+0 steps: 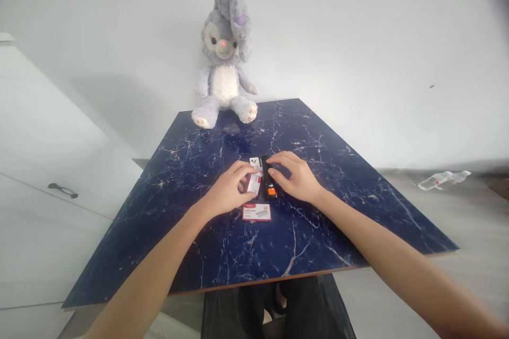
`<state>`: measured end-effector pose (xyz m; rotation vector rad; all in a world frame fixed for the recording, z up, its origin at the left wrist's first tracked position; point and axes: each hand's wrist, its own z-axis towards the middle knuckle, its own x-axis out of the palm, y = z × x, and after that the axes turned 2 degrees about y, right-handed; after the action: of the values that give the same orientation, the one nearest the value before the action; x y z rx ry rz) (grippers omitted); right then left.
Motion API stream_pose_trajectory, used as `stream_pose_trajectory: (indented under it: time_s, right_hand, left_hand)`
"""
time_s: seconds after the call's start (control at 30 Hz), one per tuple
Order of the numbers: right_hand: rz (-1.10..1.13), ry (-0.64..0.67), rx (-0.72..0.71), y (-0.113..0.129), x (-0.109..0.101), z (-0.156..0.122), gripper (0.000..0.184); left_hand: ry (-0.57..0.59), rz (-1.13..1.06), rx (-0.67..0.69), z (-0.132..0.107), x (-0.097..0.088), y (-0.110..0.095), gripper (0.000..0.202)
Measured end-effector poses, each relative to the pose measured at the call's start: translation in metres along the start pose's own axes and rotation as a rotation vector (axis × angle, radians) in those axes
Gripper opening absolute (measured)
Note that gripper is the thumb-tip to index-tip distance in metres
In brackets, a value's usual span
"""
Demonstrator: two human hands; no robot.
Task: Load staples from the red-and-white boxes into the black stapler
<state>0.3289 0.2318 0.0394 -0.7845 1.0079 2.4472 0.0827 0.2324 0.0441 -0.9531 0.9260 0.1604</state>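
Note:
My left hand [225, 190] is closed around a small red-and-white staple box [254, 184], thumb at its near end and fingers at its far end. Right beside that box lies a black stapler [269, 177] with an orange patch at its near end. From the right, my right hand [296, 176] rests its thumb and fingertips on the stapler's far half. Below both, another flat red-and-white box [256, 212] with a picture of staples lies on the table. A small white piece with a dark print [254, 161] shows beyond my left fingertips; its kind is unclear.
The blue marble-patterned table [318, 228] has its far edge near a white wall. A grey plush rabbit [225, 63] sits at the back. To the left stands a white cabinet [51, 233] with a dark handle. Clear plastic packaging [443, 180] lies on the floor at right.

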Motion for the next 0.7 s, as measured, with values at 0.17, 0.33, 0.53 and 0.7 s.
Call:
stream_pose_trajectory:
  time_s: [0.17, 0.33, 0.53, 0.7]
  right_hand:
    - [0.066, 0.035, -0.002, 0.009, 0.002, -0.001, 0.025]
    - [0.234, -0.008, 0.127, 0.014, 0.003, -0.001, 0.023]
    - [0.534, -0.095, 0.307, 0.010, 0.005, 0.001, 0.026]
    - [0.720, -0.093, 0.396, 0.008, 0.008, 0.004, 0.030]
  left_hand:
    - [-0.135, -0.212, 0.048, 0.000, -0.006, -0.012, 0.034]
    - [-0.138, -0.374, 0.029, 0.001, -0.004, -0.010, 0.019]
    - [-0.286, 0.054, 0.150, 0.002, 0.010, -0.006, 0.035]
    - [-0.408, 0.313, 0.130, 0.002, 0.015, -0.007, 0.040]
